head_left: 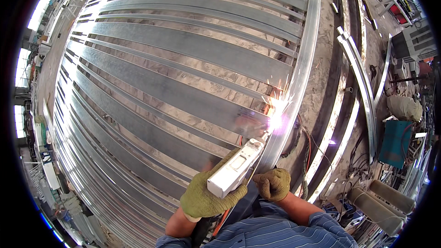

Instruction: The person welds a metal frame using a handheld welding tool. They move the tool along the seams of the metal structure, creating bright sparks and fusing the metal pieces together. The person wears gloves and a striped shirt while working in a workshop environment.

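My left hand (202, 195), in a green work glove, is wrapped around a white, boxy handheld welding torch (236, 167). The torch's nozzle points up and to the right at a bright weld spot (275, 122), where sparks fly upward. That spot lies where a flat grey metal bar (183, 94) meets the long metal side rail (307, 48) of a large slatted frame. Beside the rail, close to the torch's rear, my right hand (274, 184) is also gloved, with its fingers curled in. Whatever it may hold is hidden.
Long metal profiles (360, 78) and dark beams lie on the floor to the right. A teal box (395, 142) and two grey cylinders (381, 206) stand beyond them. An orange-red cable (308, 149) runs past the rail. Wide and narrow bars alternate across the frame.
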A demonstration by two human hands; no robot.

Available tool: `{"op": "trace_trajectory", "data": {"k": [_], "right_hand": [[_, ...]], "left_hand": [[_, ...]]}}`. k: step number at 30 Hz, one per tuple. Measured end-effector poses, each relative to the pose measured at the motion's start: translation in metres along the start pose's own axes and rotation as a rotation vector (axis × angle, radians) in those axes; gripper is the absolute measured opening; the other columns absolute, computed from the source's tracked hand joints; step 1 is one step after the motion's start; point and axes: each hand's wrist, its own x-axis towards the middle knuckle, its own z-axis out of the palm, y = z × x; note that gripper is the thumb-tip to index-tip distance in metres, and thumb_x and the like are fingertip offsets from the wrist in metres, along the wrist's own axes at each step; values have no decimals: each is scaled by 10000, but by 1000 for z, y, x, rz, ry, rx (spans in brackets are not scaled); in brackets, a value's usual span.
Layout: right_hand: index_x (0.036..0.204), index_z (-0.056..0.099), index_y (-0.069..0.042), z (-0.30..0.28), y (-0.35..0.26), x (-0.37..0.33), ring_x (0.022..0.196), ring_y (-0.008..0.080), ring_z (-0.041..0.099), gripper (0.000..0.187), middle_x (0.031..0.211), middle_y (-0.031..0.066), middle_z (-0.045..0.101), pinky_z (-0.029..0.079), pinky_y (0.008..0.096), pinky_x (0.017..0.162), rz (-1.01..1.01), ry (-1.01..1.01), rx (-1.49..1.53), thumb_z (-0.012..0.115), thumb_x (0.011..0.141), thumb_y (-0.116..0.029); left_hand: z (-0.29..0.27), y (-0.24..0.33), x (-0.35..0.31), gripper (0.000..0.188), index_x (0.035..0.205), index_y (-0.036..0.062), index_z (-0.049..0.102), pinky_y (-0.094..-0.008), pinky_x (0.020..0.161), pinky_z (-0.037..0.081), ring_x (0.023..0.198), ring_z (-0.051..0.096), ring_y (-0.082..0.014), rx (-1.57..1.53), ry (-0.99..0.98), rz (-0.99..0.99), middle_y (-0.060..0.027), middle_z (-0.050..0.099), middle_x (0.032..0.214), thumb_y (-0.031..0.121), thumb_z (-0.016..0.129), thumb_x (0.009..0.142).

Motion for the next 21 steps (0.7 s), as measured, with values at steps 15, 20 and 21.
{"op": "trace_trajectory", "data": {"k": [15,20,21], "right_hand": [[980,811,-166,-3,0,2,584,256,698,124,776,34,737,526,392,534,-22,-34,-40,740,905,-98],[982,811,-167,-4,1,1,589,256,699,144,785,33,740,525,395,537,-17,-64,-39,755,874,-90],[982,811,-167,-3,2,-1,590,255,699,147,785,33,740,525,395,536,-9,-58,-33,756,870,-88]], "left_hand": [[-1,2,-5,578,1427,16,717,-298,842,650,983,815,-126,14,-18,-63,-68,858,1079,143,925,903],[1,0,-7,588,1443,13,708,-295,852,645,986,805,-118,-40,-4,-51,-68,853,1085,118,919,904],[1,0,-8,591,1447,12,706,-295,855,643,987,802,-116,-62,-5,-71,-68,852,1087,111,918,904]]}}
